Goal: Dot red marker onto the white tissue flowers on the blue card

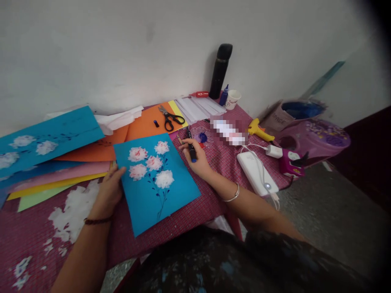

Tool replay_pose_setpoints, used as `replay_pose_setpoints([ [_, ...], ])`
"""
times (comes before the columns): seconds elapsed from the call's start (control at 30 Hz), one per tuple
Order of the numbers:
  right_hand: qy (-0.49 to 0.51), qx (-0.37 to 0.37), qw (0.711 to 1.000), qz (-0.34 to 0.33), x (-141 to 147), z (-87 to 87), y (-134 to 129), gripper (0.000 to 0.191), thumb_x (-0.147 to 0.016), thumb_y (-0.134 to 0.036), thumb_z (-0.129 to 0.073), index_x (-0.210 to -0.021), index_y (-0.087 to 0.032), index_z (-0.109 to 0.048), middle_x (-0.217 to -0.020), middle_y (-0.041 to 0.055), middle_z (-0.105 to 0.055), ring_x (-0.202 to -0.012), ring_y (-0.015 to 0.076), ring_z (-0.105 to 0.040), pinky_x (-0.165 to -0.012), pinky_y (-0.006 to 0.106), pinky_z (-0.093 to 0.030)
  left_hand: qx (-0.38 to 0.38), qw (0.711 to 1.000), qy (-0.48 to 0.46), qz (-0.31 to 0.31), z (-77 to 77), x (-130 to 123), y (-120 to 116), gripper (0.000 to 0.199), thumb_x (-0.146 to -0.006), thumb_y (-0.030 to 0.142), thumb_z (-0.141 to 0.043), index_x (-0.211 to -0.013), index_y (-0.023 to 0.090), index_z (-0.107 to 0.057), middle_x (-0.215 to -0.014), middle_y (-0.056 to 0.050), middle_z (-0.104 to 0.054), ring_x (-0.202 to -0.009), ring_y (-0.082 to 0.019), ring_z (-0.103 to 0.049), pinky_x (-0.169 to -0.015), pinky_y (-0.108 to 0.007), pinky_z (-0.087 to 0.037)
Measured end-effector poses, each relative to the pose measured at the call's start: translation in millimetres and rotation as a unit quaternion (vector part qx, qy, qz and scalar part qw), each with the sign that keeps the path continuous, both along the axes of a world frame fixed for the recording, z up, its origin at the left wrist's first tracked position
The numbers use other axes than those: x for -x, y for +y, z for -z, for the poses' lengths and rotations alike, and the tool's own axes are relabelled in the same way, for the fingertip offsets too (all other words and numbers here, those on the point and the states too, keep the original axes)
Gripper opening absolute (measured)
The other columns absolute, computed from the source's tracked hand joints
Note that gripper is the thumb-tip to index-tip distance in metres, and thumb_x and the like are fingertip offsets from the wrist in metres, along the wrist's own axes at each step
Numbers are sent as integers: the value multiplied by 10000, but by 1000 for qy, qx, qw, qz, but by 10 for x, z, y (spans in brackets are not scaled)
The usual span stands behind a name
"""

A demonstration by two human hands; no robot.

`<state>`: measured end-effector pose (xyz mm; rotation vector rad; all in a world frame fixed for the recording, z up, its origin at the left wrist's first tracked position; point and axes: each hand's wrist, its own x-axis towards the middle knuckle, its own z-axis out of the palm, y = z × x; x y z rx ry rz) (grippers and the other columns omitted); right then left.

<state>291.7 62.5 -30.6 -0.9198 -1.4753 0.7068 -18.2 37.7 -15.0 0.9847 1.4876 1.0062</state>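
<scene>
A blue sheet (180, 179) painted with several white and pink flowers and dark blue leaves lies on the red checked cloth. My left hand (111, 185) holds its left edge, thumb on top and fingers at the side. Right of the sheet, my right hand (197, 156) has its fingers closed around a black marker (192, 151); a thin brush-like stick (179, 139) also shows at the fingertips. Just beyond that hand sits a clear palette (202, 137) with blue and red paint. A small black and blue cap (156, 123) lies beside the black scissors (168, 122).
Another painted blue sheet (76, 126) and coloured papers lie at the left, near dried white paint (71, 211). A black bottle (220, 71), paper cup (233, 99), yellow glue gun (260, 131) and white power bank (256, 173) stand or lie at the right.
</scene>
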Motion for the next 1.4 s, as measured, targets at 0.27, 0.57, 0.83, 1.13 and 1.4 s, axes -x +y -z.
replay_pose_setpoints([
  [0.27,9,-1,1000,-9,2,18,2,228,-950,-228,-513,-1176,-261,-523,-986,53,-695,-948,190,-691,-894,407,-544,23,995,-85,56,-18,-34,-36,628,-609,389,-895,-1170,196,-692,-1079,-98,-763,-943,-306,-732,-797,-382,-635],
  [0.57,81,8,996,48,-5,-70,-21,221,-964,-379,-536,-1157,-283,-586,-844,4,-617,-686,150,-596,-680,356,-525,-19,994,-111,16,-26,-86,-16,466,-575,325,-894,-1002,206,-747,-974,-75,-780,-947,-314,-731,-804,-393,-638],
  [0.83,199,82,977,5,-54,-278,-36,319,-880,-552,-612,-959,-248,-670,-595,-37,-583,-512,122,-518,-494,281,-441,-58,994,-88,-19,102,-160,7,508,-613,352,-880,-1064,193,-707,-978,-70,-772,-868,-273,-735,-759,-363,-637],
  [1.13,216,189,954,-85,25,-123,-100,192,-858,-424,-667,-769,-254,-662,-486,-47,-493,-468,122,-488,-514,295,-463,-44,994,-81,50,54,-242,-43,396,-744,302,-790,-1103,158,-707,-988,-88,-755,-880,-275,-714,-743,-362,-618],
  [1.4,183,201,958,-88,64,-166,-167,116,-822,-349,-691,-765,-250,-672,-474,-57,-484,-463,121,-486,-550,309,-480,-49,993,-81,65,99,-234,-9,306,-750,263,-741,-1035,153,-717,-979,-90,-760,-827,-256,-714,-738,-367,-608],
])
